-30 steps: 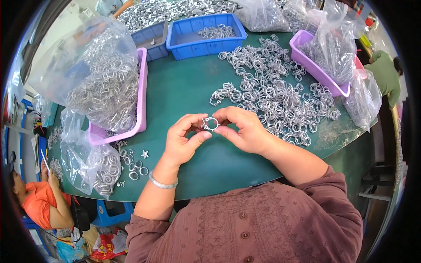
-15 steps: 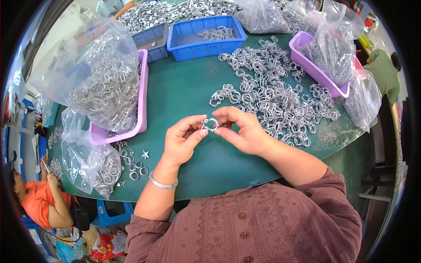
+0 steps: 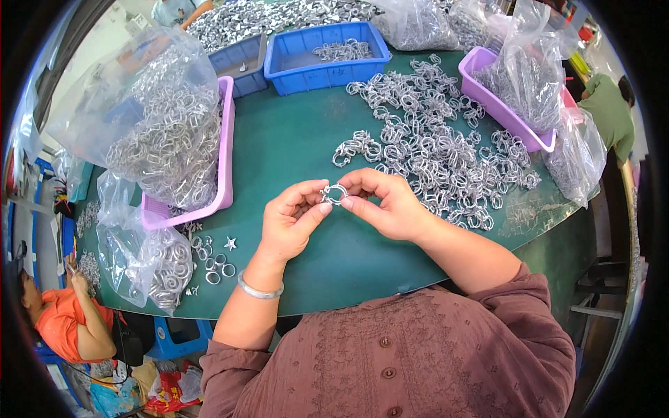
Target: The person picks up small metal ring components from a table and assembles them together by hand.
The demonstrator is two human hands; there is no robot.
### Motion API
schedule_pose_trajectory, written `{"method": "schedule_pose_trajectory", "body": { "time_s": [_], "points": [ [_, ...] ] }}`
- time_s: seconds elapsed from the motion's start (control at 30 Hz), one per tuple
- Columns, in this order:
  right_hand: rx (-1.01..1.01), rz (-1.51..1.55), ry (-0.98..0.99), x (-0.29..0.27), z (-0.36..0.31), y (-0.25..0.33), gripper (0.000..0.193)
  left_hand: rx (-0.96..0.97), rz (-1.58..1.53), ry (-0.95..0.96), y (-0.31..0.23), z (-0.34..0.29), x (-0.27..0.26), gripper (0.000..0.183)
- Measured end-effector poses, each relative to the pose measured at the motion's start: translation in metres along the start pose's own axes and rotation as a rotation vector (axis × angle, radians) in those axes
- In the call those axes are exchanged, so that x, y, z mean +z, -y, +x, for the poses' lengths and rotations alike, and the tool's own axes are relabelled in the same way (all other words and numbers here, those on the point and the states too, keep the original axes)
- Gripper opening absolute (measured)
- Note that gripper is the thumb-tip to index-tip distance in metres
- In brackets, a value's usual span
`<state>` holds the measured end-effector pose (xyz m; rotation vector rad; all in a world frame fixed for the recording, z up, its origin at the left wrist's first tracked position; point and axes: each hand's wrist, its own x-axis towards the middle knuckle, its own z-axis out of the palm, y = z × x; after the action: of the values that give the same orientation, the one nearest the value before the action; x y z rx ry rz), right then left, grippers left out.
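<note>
Fingertip pinch, left hand (image 3: 287,217) plus right hand (image 3: 387,206): round silver-grey metal ring (image 3: 326,196); light, even pressure best. Heaped silver-grey metal pieces (image 3: 439,157), two o'clock.

Green tabletop (image 3: 286,139): open straight ahead, up to the blue bin (image 3: 331,78).
Metal-ring heap (image 3: 446,160): crowding the right, just beside the right hand (image 3: 387,205).
Left purple tray (image 3: 226,153): walling off the left, with bulging bag (image 3: 167,139).
</note>
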<state>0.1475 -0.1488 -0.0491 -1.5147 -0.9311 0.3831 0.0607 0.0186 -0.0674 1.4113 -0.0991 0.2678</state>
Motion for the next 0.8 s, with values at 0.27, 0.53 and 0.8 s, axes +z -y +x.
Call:
{"method": "schedule_pose_trajectory", "body": {
  "time_s": [0.27,0.53,0.8],
  "points": [
    [0.062,0.035,0.008,-0.002,0.0,0.004,0.018,-0.002,-0.084,0.002,-0.004,0.0,0.0,0.028],
    [-0.134,-0.147,0.003,-0.004,0.002,-0.002,0.021,0.007,-0.103,-0.045,-0.002,0.002,0.003,0.036],
    [-0.144,0.058,-0.041,0.0,0.003,-0.008,0.035,0.018,-0.08,-0.057,-0.005,0.002,0.006,0.05]
  ]
}}
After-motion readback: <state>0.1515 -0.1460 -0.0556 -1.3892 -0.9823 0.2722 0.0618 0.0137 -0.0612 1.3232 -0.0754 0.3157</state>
